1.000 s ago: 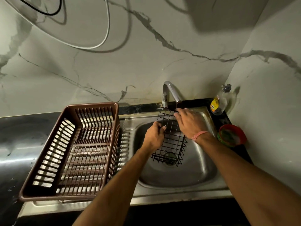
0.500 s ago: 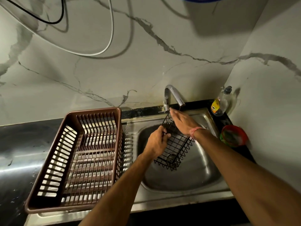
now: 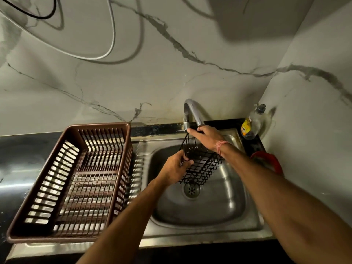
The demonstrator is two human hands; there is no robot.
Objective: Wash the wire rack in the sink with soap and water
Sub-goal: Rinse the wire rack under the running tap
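Countertop (image 3: 17, 168), dark and glossy, fills the far left; on the steel drainboard beside it sits a brown slatted dish drainer (image 3: 72, 180), nothing visible inside it; next comes the sink (image 3: 205, 223), its drain strainer (image 3: 191, 189) bare at the bottom. Over the basin the left hand (image 3: 176, 167) grips the near left edge of the black wire rack (image 3: 202, 164), fingers curled round the wires; the rack hangs tilted, its lower end just above the drain, its upper end raised toward the faucet (image 3: 192, 113). The right hand (image 3: 208, 138) pinches the rack's top edge just under the spout, thumb and fingers closed on the wire, a pink thread at the wrist. Further right a clear soap bottle (image 3: 252, 123) with a yellow label stands in the back corner, and a red-rimmed dish (image 3: 270, 162) lies on the ledge, partly behind the right forearm.

Judging by this, the step in hand is positioning the rack under the spout for wetting or rinsing; the next move likely calls for freeing one hand, either to turn the tap or to reach the soap, while the other keeps the rack over the basin.

No stream of water can be made out; whether suds sit on the wires is too dim to tell; the tap handle is hidden; the dish's contents are unclear.
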